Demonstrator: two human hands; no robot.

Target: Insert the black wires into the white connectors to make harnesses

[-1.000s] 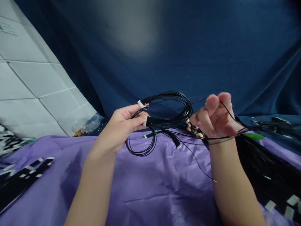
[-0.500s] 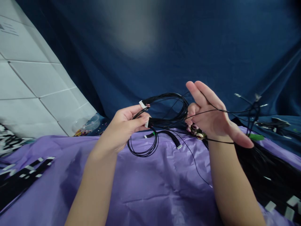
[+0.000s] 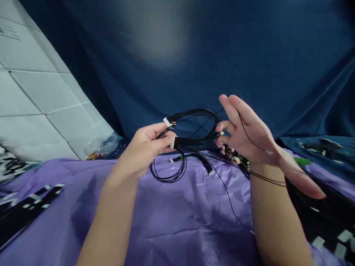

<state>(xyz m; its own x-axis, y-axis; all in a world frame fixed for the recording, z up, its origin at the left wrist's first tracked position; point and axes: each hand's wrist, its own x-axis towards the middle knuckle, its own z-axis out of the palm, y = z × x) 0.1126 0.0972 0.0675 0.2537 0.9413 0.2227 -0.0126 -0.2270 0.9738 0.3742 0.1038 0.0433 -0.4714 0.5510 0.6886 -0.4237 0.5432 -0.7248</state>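
A bundle of thin black wires with white connectors, a wire harness [image 3: 203, 111], is pinched between the thumb and fingers of my left hand [image 3: 145, 147]. Two white connectors [image 3: 167, 122] show at those fingers, and a smaller wire loop [image 3: 169, 180] hangs below. My right hand [image 3: 249, 136] is open, palm showing, with thumb, index and middle fingers stretched out. Its lower fingers bend against the right end of the harness loop. One loose wire [image 3: 248, 136] crosses the palm, ending in a small pale tip. Other strands [image 3: 266, 178] pass over the right wrist.
Purple sheeting [image 3: 180, 221] covers the table. More black wire bundles [image 3: 30, 207] lie at left, and a dark pile [image 3: 313, 207] at right. Small artificial flowers [image 3: 235, 159] sit behind the right wrist. A clear container [image 3: 102, 144] stands back left, before a blue curtain [image 3: 194, 74].
My right thumb has swung outward and down. Loose wire ends that stuck out to the right have dropped, and one now lies across the palm. My left hand has hardly moved.
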